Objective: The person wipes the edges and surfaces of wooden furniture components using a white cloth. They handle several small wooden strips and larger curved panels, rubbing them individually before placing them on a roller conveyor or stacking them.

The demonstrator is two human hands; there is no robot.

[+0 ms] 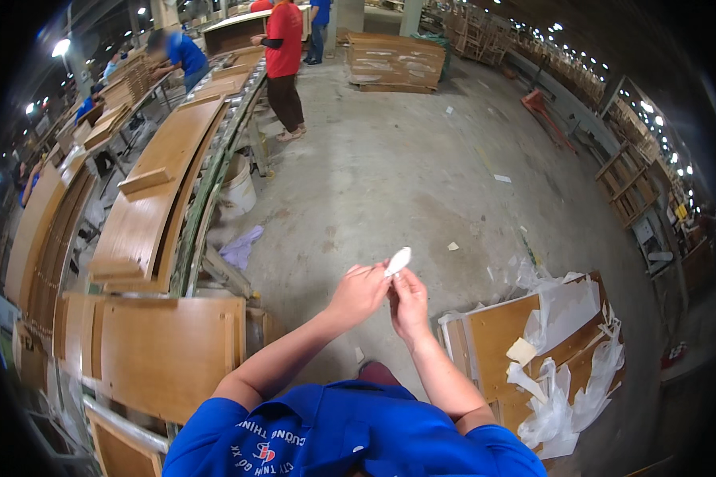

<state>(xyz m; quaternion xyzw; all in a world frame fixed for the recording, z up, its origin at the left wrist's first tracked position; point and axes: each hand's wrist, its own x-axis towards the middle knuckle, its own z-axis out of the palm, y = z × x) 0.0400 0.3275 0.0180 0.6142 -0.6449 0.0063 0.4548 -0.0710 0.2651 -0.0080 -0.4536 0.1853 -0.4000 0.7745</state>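
In front of my body, both hands come together over the floor. A small white piece (398,261), flat and rounded at its tip, sticks up from between my fingers; its exact kind is too small to make out. My left hand (359,296) is closed, with its fingertips against the lower end of the piece. My right hand (408,304) pinches the same end from the other side. The fingertips partly hide where the piece is held.
At left, brown wooden panels (155,199) lie along a green-framed roller conveyor (195,230), beside a white bucket (237,187). More panels (493,342) with plastic wrap (561,397) lie close at right. A person in red (284,48) stands ahead; a panel stack (395,62) is beyond.
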